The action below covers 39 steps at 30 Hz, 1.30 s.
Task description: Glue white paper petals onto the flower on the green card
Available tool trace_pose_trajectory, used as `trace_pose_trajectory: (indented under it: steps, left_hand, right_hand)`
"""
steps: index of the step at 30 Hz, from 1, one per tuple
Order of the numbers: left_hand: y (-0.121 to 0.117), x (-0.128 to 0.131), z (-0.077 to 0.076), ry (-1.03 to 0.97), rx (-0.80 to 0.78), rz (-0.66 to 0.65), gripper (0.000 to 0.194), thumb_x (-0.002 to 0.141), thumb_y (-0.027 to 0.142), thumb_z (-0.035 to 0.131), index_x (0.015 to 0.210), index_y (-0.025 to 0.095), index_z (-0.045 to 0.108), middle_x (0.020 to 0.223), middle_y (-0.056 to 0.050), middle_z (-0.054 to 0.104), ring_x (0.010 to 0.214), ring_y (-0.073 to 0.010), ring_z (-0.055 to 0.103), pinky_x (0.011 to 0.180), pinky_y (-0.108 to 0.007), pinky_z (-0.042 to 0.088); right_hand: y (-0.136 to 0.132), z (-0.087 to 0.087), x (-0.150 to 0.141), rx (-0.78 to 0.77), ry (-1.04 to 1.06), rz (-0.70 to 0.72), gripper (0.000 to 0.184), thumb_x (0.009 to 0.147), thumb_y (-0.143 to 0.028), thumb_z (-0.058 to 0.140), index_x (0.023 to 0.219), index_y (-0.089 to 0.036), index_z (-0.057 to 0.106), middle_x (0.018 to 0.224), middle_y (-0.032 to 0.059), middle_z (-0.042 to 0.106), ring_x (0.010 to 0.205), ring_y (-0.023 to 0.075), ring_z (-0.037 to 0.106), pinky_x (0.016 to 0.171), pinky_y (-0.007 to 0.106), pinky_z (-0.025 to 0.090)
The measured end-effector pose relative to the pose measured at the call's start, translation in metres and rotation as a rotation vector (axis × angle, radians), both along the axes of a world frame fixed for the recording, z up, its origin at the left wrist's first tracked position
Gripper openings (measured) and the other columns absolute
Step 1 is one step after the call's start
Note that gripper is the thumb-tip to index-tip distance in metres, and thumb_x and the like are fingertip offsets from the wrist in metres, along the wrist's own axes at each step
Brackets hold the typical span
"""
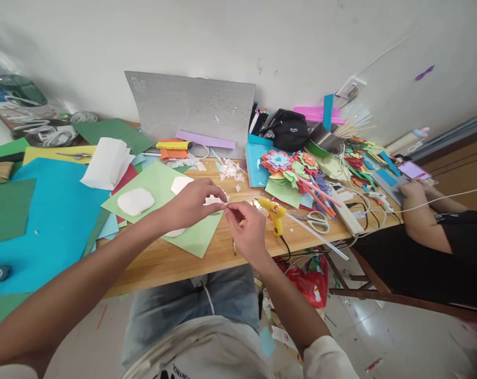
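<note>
My left hand (193, 201) reaches over a light green paper sheet (196, 239), its thumb and fingertips drawn together near the sheet's right corner. Beside it, my right hand (246, 227) is closed in a pinch, its fingertips almost meeting the left ones. Whatever the fingertips hold is too small to make out. A white paper piece (214, 200) shows in the gap between my left thumb and fingers. On the green sheet lie another white cut piece (135, 202) and a further one (181, 183), partly behind my left hand. Close to my right hand is a yellow glue gun (275, 215).
Scissors (317, 221), a white power strip (346, 210) and paper flowers (280, 160) lie to the right. White scraps (231, 169) and a yellow-handled cutter (173, 145) are behind. A white paper stack (106, 164) sits left. A co-worker's arm (423, 216) rests at far right.
</note>
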<state>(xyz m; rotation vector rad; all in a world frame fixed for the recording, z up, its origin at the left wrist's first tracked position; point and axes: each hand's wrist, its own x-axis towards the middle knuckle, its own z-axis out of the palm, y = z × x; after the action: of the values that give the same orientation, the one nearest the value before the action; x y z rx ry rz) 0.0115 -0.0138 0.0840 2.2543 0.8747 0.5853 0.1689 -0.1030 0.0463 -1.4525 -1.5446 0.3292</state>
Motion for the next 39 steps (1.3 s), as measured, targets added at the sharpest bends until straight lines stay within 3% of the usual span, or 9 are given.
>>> trace_pose_trajectory:
  steps: [5,9,16,20,24,28,33,36,39]
  left_hand:
    - [0.004,0.002,0.01,0.08,0.075,-0.01,0.019,0.082,0.034,0.058,0.082,0.022,0.073,0.084,-0.004,0.061,0.08,-0.0192,0.057,0.074,-0.032,0.042]
    - [0.008,-0.001,0.006,-0.061,0.052,0.164,0.018,0.08,0.036,0.062,0.079,0.022,0.074,0.082,-0.002,0.061,0.074,-0.0166,0.055,0.074,-0.032,0.042]
    - [0.01,-0.001,-0.045,-0.269,-0.186,0.563,0.021,0.073,0.04,0.069,0.079,0.021,0.075,0.093,-0.004,0.061,0.087,-0.0199,0.055,0.084,-0.036,0.043]
    - [0.001,0.005,-0.07,-0.23,-0.166,0.681,0.019,0.074,0.041,0.069,0.078,0.023,0.074,0.113,-0.006,0.059,0.118,-0.028,0.043,0.103,-0.043,0.034]
    - [-0.004,0.008,-0.081,-0.19,-0.156,0.702,0.017,0.076,0.04,0.067,0.077,0.024,0.072,0.123,-0.006,0.058,0.125,-0.0297,0.036,0.107,-0.047,0.03]
    - [-0.007,0.009,-0.08,-0.175,-0.146,0.695,0.013,0.077,0.036,0.066,0.074,0.024,0.071,0.123,-0.006,0.059,0.125,-0.0296,0.037,0.108,-0.049,0.027]
    - [-0.007,0.011,-0.081,-0.143,-0.163,0.71,0.015,0.077,0.038,0.066,0.074,0.024,0.071,0.124,-0.006,0.058,0.126,-0.0308,0.036,0.105,-0.049,0.025]
    - [-0.006,0.012,-0.084,-0.123,-0.158,0.723,0.016,0.078,0.038,0.066,0.075,0.024,0.071,0.124,-0.006,0.059,0.123,-0.0309,0.036,0.104,-0.05,0.027]
    - [-0.006,0.013,-0.086,-0.116,-0.149,0.739,0.015,0.078,0.038,0.066,0.075,0.024,0.071,0.124,-0.005,0.059,0.121,-0.0307,0.037,0.102,-0.051,0.028]
  right_hand:
    - [0.009,0.001,-0.001,-0.012,-0.046,-0.009,0.016,0.088,-0.029,0.055,0.083,-0.018,0.065,0.07,0.0003,0.062,0.06,0.0115,0.053,0.061,0.025,0.043]
    - [0.009,-0.001,0.007,-0.069,-0.041,-0.038,0.023,0.09,-0.036,0.052,0.099,-0.018,0.063,0.076,0.0017,0.064,0.062,0.0124,0.056,0.061,0.025,0.045]
    - [-0.016,-0.033,0.012,-0.398,-0.547,-0.161,0.019,0.085,-0.031,0.058,0.097,-0.016,0.057,0.088,0.0124,0.065,0.08,0.0256,0.061,0.07,0.035,0.045]
    - [-0.013,-0.043,0.005,-0.511,-0.692,-0.177,0.021,0.085,-0.013,0.05,0.105,-0.014,0.055,0.085,0.0168,0.065,0.075,0.0283,0.062,0.067,0.037,0.044]
    - [-0.011,-0.044,0.009,-0.492,-0.719,-0.126,0.032,0.08,-0.003,0.047,0.107,-0.015,0.057,0.078,0.0125,0.062,0.068,0.0249,0.06,0.066,0.036,0.044]
    - [-0.021,-0.043,0.023,-0.372,-0.54,-0.016,0.019,0.079,-0.01,0.05,0.09,-0.016,0.064,0.079,0.0094,0.061,0.069,0.0208,0.058,0.068,0.034,0.046]
    - [-0.025,-0.038,0.04,-0.182,0.172,0.189,0.018,0.084,-0.019,0.052,0.098,-0.019,0.064,0.085,0.0038,0.061,0.075,0.0149,0.059,0.065,0.027,0.05]
    - [-0.016,-0.036,0.037,-0.107,0.438,0.175,0.02,0.082,-0.029,0.062,0.1,-0.02,0.062,0.083,0.0019,0.06,0.071,0.0135,0.058,0.061,0.026,0.051]
    - [-0.007,-0.036,0.024,-0.042,0.417,0.062,0.019,0.087,-0.035,0.058,0.096,-0.02,0.065,0.08,0.0024,0.062,0.062,0.012,0.056,0.055,0.025,0.049]
